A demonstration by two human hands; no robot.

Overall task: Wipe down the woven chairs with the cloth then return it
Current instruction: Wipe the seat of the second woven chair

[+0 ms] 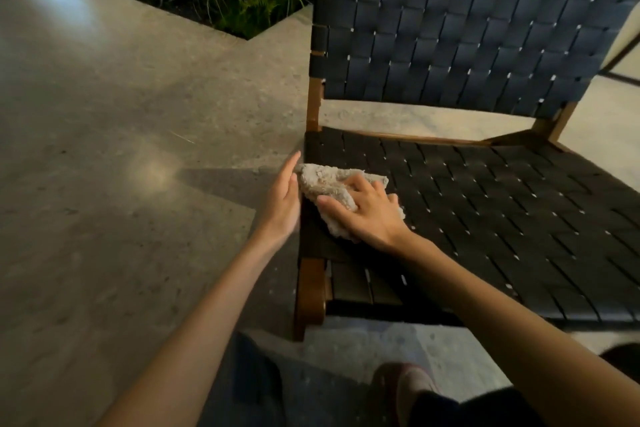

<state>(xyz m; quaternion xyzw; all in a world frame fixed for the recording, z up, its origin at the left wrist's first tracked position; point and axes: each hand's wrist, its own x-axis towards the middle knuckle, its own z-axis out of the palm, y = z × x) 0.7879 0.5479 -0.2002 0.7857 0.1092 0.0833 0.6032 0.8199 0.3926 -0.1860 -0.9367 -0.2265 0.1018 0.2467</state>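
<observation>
Left of the seat, the left hand (282, 198) hovers flat and released, just beside the beige fluffy cloth (322, 180). The cloth lies on the near left corner of the dark woven-strap chair with a wooden frame (485, 218), slanting far-left to near-right. The right hand (367, 215) is on top, its bent fingers grasping it. Most of the seat lies to the right. The chair's right side is cut off.
</observation>
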